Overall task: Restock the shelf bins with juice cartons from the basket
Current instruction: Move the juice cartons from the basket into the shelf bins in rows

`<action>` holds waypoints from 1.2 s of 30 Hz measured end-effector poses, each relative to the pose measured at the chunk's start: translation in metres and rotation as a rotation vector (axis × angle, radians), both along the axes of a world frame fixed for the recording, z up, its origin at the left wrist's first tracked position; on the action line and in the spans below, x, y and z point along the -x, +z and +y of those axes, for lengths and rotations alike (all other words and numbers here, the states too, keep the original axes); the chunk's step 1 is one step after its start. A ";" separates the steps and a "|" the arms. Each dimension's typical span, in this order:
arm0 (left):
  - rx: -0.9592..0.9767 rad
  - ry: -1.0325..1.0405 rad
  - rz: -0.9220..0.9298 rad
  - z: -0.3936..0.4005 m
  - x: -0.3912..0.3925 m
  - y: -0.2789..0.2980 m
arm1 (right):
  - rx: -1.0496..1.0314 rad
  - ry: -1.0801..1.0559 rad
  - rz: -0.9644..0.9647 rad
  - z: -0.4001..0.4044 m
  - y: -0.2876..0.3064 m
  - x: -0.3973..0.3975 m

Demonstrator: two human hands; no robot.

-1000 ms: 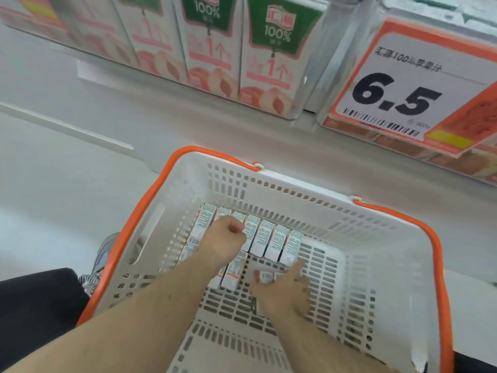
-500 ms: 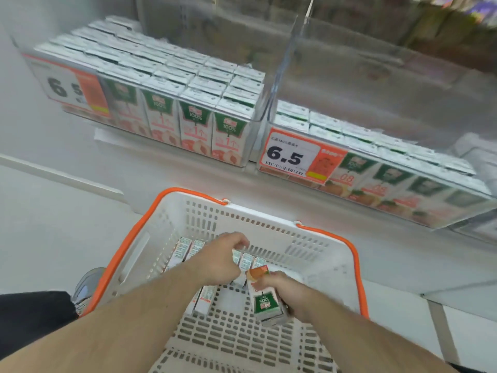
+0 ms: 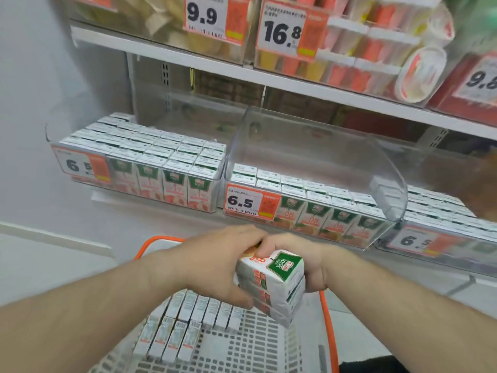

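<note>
— What has the person got hold of?

— A stack of juice cartons (image 3: 271,286), lying on their sides, lifted above the basket (image 3: 326,313). The left hand (image 3: 223,265) wraps the stack's left side, thumb underneath; the right hand (image 3: 304,262) grips its right side, fingers curled over the top.

— Anything in the basket itself?

— Two rows of cartons (image 3: 188,324) along its left wall, standing close together.

— And the shelf?

— The left bin (image 3: 139,168) is packed to its front edge. The middle bin (image 3: 309,200), behind the 6.5 price tag (image 3: 243,201), has cartons only along its front; its back part shows none.
</note>
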State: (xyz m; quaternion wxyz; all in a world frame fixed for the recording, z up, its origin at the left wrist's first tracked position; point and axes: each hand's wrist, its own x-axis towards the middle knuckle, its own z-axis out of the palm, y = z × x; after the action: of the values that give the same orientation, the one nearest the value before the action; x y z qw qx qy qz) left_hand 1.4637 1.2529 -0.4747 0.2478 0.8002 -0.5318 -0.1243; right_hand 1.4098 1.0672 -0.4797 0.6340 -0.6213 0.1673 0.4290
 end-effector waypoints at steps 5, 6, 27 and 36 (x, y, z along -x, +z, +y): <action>0.124 0.141 0.305 0.000 -0.011 -0.003 | -0.138 -0.079 -0.059 0.003 0.008 -0.012; 0.178 0.176 0.416 0.004 -0.016 -0.004 | -0.182 -0.131 -0.065 0.002 0.010 -0.015; 1.113 0.576 1.170 0.020 -0.065 0.026 | -0.253 -0.809 -0.565 0.015 0.072 -0.030; 1.143 0.589 1.273 0.015 -0.073 0.026 | 0.939 -0.569 -0.939 -0.035 0.102 -0.127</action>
State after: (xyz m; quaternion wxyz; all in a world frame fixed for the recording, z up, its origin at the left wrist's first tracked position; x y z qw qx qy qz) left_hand 1.5368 1.2681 -0.4487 0.8765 0.4388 -0.0485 -0.1918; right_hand 1.5368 1.0327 -0.3779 0.3924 -0.8793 0.1993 -0.1822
